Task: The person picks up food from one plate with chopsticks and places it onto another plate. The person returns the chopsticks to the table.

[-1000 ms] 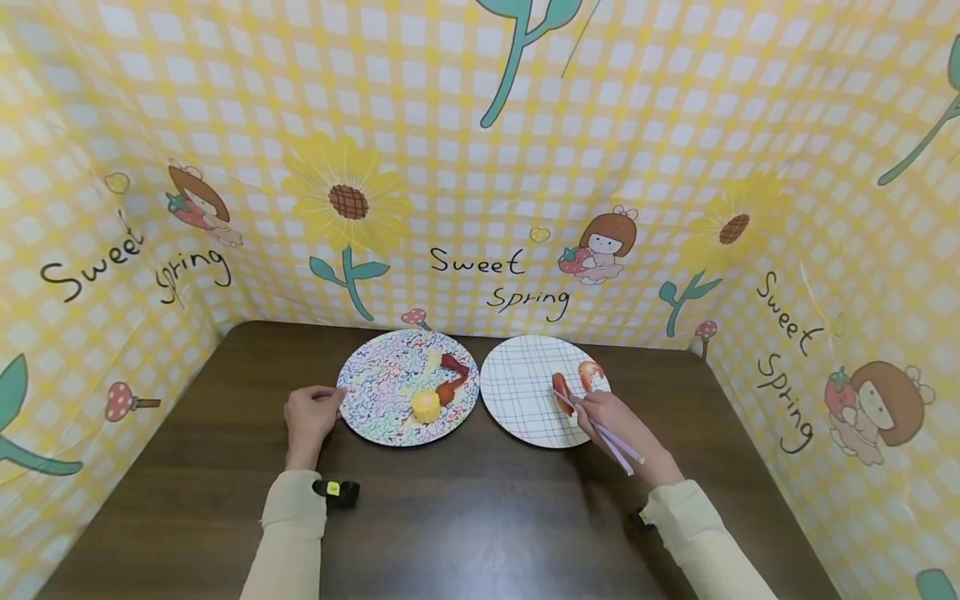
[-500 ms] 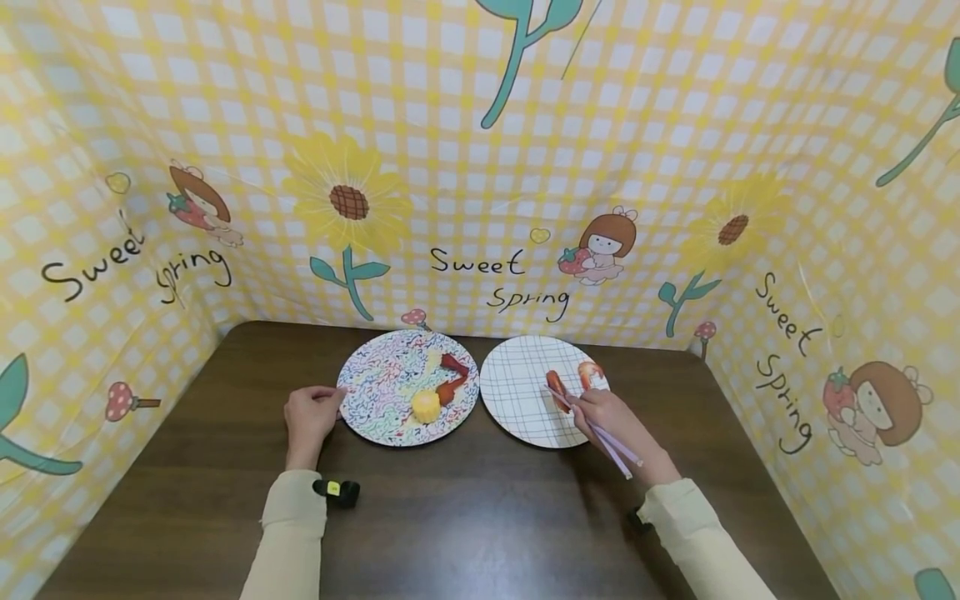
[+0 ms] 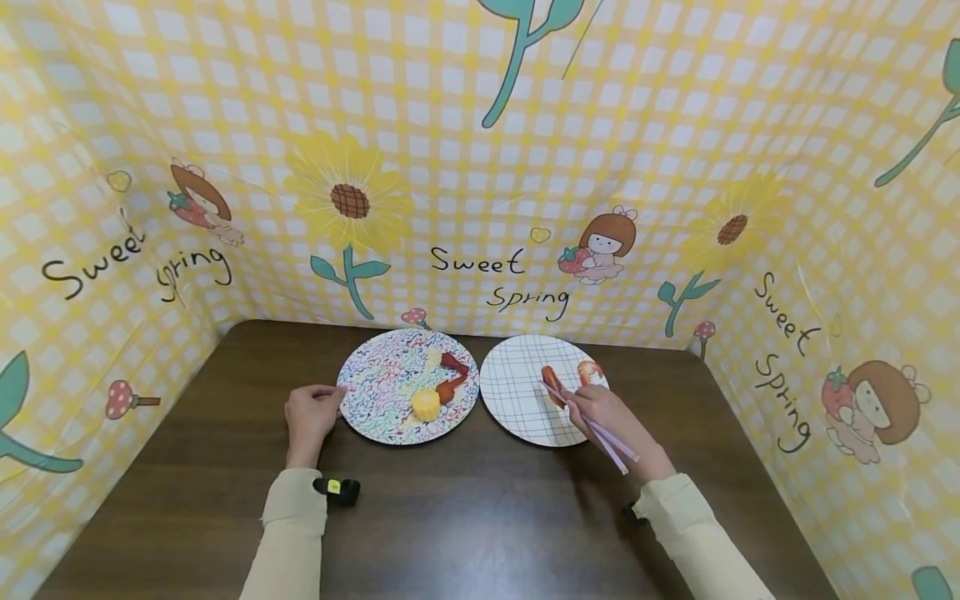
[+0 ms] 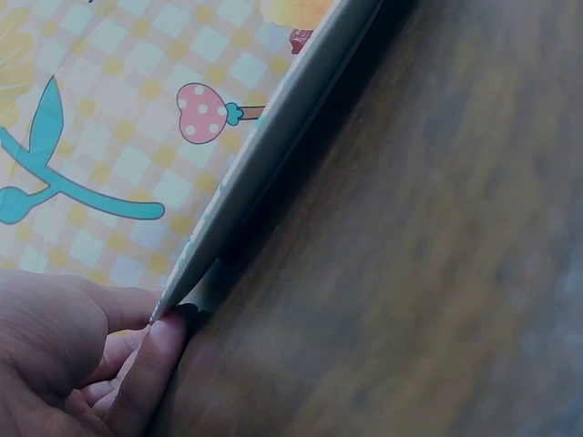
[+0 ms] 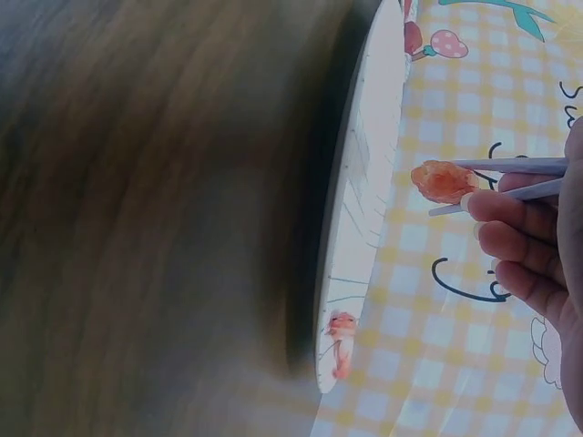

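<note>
Just ahead and left of the right hand, the nearer one, gripping chopsticks, I log one red-brown elongated piece between their tips, long axis fore-and-aft, far end leaning leftward; left hand pinching the speckled plate.

An elongated reddish food piece sits between lilac chopsticks above a grid-lined plate; a squiggle-patterned plate lies alongside.
</note>
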A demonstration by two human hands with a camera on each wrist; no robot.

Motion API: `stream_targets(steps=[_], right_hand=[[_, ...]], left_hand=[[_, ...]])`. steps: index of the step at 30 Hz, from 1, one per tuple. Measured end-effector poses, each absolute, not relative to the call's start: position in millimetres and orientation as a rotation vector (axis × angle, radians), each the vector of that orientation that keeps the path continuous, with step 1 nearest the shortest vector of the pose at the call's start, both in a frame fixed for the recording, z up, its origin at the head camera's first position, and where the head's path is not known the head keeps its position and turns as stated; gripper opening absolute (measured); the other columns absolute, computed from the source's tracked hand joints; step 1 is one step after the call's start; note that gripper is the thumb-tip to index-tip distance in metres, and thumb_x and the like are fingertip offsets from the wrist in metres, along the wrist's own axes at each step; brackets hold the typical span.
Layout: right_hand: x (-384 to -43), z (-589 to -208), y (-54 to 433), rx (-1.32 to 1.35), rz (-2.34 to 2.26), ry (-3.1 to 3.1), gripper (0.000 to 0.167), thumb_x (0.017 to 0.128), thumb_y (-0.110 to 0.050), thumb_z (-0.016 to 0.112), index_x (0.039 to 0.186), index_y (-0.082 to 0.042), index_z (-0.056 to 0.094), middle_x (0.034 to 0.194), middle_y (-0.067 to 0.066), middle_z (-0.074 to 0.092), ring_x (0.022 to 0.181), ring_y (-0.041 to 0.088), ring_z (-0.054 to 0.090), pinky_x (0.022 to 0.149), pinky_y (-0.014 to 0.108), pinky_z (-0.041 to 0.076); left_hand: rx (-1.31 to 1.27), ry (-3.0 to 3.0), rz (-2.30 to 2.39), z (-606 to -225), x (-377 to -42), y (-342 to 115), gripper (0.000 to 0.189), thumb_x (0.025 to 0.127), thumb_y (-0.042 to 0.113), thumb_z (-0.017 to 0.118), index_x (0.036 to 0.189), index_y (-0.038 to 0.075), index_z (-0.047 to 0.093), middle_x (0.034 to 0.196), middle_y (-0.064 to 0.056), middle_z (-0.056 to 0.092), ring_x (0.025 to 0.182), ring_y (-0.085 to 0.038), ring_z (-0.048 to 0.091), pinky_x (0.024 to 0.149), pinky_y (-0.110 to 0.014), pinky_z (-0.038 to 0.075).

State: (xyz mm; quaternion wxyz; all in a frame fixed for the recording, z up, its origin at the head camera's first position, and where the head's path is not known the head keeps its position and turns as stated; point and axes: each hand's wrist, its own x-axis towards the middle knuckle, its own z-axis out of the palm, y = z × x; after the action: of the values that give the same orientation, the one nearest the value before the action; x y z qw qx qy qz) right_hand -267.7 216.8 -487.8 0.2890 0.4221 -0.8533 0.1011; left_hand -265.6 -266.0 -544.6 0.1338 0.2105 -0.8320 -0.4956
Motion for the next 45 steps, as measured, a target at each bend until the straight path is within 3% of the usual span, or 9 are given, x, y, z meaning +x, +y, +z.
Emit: stream_targets(steps=[10,19,28,35,45], right_hand=[[-266,-480,211,1.116,0.336,-2.271,0.011,0.090,-0.001,0.057,0.083,-0.005,0.065,0.077,0.004,0.065,0.073,0.022,0.062,0.070,0.037,0.053],[-259,-476,203,1.123,0.406,-2.298,0.011,0.091,0.000,0.058,0.087,-0.005,0.066,0.080,0.005,0.066,0.077,0.020,0.062,0.071,0.035,0.053],[-258,-471,196,1.136,0.419,-2.299,0.012,0.093,-0.001,0.058,0.090,-0.003,0.069,0.086,0.008,0.070,0.082,0.022,0.064,0.075,0.036,0.054],[-263,-471,189,1.147,0.430,-2.274,0.014,0.093,0.000,0.058,0.085,-0.003,0.069,0.079,0.005,0.064,0.074,0.019,0.058,0.070,0.033,0.051],[-265,-473,171,1.170,0.481,-2.236,0.010,0.091,0.002,0.062,0.088,-0.001,0.071,0.081,0.008,0.066,0.075,0.025,0.062,0.072,0.038,0.053]], left_hand=[[0.606,-2.413,-1.432,-545,-267,-266,0.033,0.096,0.028,0.071,0.106,-0.004,0.076,0.092,-0.018,0.077,0.060,-0.007,0.068,0.056,-0.022,0.051],[0.599,-2.415,-1.421,-545,-264,-267,0.033,0.095,0.027,0.072,0.105,-0.005,0.076,0.085,-0.016,0.077,0.058,-0.007,0.066,0.055,-0.023,0.048],[0.633,-2.422,-1.422,-545,-265,-266,0.033,0.096,0.028,0.071,0.106,-0.003,0.077,0.090,-0.016,0.077,0.059,-0.006,0.066,0.056,-0.022,0.049],[0.622,-2.410,-1.454,-545,-267,-265,0.034,0.096,0.027,0.072,0.108,-0.005,0.076,0.093,-0.019,0.077,0.058,-0.005,0.066,0.054,-0.021,0.050],[0.626,-2.407,-1.451,-544,-265,-267,0.033,0.095,0.025,0.072,0.107,-0.005,0.076,0.090,-0.017,0.077,0.057,-0.004,0.065,0.054,-0.020,0.049]])
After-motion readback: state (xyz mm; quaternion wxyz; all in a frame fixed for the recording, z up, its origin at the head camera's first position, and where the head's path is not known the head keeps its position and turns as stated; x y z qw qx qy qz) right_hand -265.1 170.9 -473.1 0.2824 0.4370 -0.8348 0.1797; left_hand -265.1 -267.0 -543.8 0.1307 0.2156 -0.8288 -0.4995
